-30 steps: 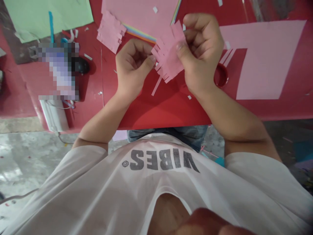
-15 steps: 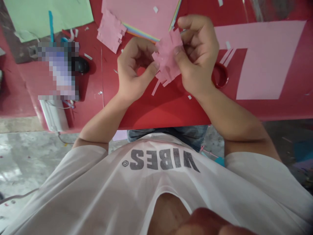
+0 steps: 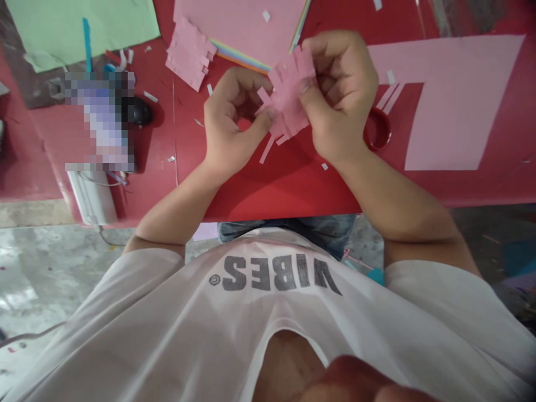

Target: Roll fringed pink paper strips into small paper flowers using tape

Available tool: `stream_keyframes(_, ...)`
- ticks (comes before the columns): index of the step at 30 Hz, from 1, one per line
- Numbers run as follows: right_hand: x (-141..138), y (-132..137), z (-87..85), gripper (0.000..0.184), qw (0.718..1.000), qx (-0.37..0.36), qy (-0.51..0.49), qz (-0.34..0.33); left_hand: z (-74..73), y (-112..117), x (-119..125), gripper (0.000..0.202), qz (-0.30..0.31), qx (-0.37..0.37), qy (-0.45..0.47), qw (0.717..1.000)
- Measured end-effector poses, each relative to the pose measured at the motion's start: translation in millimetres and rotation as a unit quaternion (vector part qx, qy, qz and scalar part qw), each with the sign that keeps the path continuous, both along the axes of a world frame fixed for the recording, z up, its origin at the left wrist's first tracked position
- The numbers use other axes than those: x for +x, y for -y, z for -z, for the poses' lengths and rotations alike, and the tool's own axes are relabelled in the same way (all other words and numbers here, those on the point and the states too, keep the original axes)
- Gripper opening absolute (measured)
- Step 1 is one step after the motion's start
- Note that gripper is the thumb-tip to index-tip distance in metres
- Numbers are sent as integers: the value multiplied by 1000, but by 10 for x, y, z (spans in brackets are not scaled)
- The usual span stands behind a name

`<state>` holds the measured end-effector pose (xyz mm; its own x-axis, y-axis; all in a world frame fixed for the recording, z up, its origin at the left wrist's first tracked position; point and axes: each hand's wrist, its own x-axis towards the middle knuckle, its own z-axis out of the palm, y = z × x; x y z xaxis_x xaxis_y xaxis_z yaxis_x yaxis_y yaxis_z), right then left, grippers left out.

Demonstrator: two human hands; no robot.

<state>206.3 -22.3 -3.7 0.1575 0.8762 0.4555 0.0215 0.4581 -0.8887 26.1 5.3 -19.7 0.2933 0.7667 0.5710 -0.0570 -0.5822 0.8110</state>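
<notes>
Both my hands pinch a fringed piece of pink paper (image 3: pixel 287 92) above the red table (image 3: pixel 293 190). My left hand (image 3: pixel 234 123) holds its left edge between thumb and curled fingers. My right hand (image 3: pixel 339 92) grips its right side, covering part of the paper. A thin pink paper strip (image 3: pixel 267 149) lies just below the piece. Up and to the left of my hands sits a woven-looking pink paper square (image 3: pixel 189 53), beside a pink sheet (image 3: pixel 238 28) and rainbow-coloured strips (image 3: pixel 238 57).
A large cut pink sheet (image 3: pixel 460 100) lies to the right, with a red ring (image 3: pixel 378 129) by my right hand. A green sheet (image 3: pixel 75 25), a black mouse-like object (image 3: pixel 140 111), a pixelated object (image 3: pixel 100 120) and a white power strip (image 3: pixel 91 196) are at left. Paper scraps dot the table.
My hands have drawn closer together, with my left hand shifted right. The fringed paper has turned and bunched slightly between my fingers, and more of it is now covered.
</notes>
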Motion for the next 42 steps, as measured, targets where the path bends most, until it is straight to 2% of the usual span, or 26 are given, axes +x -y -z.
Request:
stream_keyframes(4, -6, 0, -21, 23, 1000, 27, -17, -3, 10, -6, -19, 22, -16, 8, -18, 1000)
stream_keyframes(9, -6, -8, -27, 16, 999, 31, -16, 10, 12, -8, -29, 23, -15, 14, -25, 999)
stream_keyframes(14, 5, -53, -8, 26, 997, 63, -31, -40, -24, -11, -45, 18, -23, 8, -36, 999)
stream_keyframes(16, 17, -68, 6, 25, 997, 71, -17, -40, -26, -21, -50, 18, -25, 17, -35, 999)
stream_keyframes(21, 44, -70, 35, 24, 998, 44, 32, -35, -22, -47, -68, 20, -11, 57, -24, 998)
stream_keyframes(27, 34, -90, 58, 36, 995, 31, 7, -96, -82, -29, -86, 22, -5, 40, -38, 998)
stream_keyframes(34, 28, -106, 131, 38, 995, 9, -9, -94, -18, -48, -16, 20, -16, 14, -4, 1000)
stream_keyframes(37, 36, -96, 116, 37, 996, 6, 3, -85, -9, -54, -6, 24, -2, 13, -5, 1000)
stream_keyframes(42, 39, -64, 63, 47, 995, 4, -6, -100, -22, -55, -15, 25, 2, 16, -2, 1000)
